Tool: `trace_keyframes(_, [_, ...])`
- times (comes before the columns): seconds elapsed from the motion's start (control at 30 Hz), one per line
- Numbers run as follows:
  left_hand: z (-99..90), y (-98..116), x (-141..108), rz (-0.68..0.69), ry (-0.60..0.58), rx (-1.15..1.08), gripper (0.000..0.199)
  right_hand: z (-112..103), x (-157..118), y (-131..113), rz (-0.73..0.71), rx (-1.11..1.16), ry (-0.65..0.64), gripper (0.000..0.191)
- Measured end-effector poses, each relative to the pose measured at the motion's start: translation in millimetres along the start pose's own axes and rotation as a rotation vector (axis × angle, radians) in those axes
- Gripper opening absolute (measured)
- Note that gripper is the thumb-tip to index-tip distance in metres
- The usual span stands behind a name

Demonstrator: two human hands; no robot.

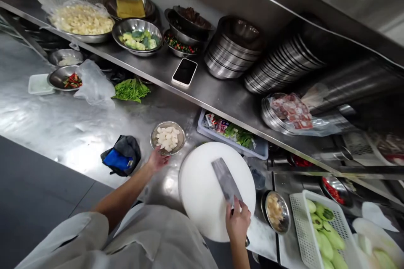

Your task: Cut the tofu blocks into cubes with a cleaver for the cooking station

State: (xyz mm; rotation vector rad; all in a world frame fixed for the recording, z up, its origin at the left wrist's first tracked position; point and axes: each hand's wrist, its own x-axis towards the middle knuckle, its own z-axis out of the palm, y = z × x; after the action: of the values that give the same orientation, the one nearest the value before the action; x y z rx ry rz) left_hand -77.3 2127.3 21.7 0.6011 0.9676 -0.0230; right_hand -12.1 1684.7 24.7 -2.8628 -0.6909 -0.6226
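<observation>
My left hand (157, 161) is at the near rim of a small metal bowl (153, 144), its thumb over the edge and its fingers against the outer side. Pale white pieces (168, 138) fill the bowl's middle. My right hand (237, 219) is closed around the handle of a cleaver (225, 178). The cleaver's wide blade lies over a round white cutting board (202, 201), pointing away from me. Most of the handle is hidden by my fingers.
A blue and black pouch (121, 157) sits left of the bowl. Behind the board is a plastic bin (202, 128) under the shelf edge. To the right are a bowl of yellowish pieces (274, 210) and a basket of green vegetables (299, 227). A phone (184, 72) lies on the shelf.
</observation>
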Motion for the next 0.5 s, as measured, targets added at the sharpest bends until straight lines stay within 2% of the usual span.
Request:
trace_keyframes(0.1, [20.1,24.3,30.8,0.002,-0.002,-0.109,0.036,5.6,29.1,-27.6,-0.069,0.210,-0.029,0.050])
trace_keyframes(0.2, [37.0,63.2,61.9,0.008,-0.065,-0.196,0.034,11.5,56.3,-57.6,-0.130,0.368,-0.090,0.042])
trace_keyframes(0.3, [55.6,101.7,86.5,0.113,-0.026,-0.074,0.027,14.9,82.1,-87.5,-0.178,0.453,-0.134,0.050])
trace_keyframes(0.4, [73.4,123.2,92.8,0.245,0.139,0.115,0.010,8.5,121.7,-115.7,-0.272,0.595,-0.188,0.046])
trace_keyframes(0.5, [79.5,113.6,74.3,0.309,0.191,0.233,0.010,-16.4,194.6,-139.9,-0.421,0.675,-0.109,0.036])
